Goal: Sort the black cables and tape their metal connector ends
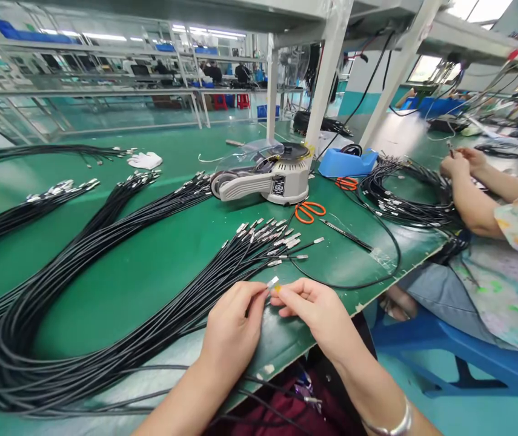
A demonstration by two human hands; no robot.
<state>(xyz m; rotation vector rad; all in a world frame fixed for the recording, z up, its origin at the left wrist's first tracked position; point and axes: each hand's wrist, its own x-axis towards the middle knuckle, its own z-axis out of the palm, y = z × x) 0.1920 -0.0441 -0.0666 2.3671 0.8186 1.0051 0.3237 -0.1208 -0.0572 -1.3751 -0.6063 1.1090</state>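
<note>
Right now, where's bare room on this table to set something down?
Widest: green tabletop inside the bent cable bundle, left of the tape dispenser. A smaller patch lies between the slim black tool and looping cable. Crowded: connector ends beyond your fingers, coiled cables at right.

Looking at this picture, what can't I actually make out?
All in the head view:
- Cable behind the connector: mostly covered by the left grip.
- Yellow piece: partly covered by the right grip.
- Label on the pale machine: print too small.
- Topmost cables: cut off by the left edge.
</note>
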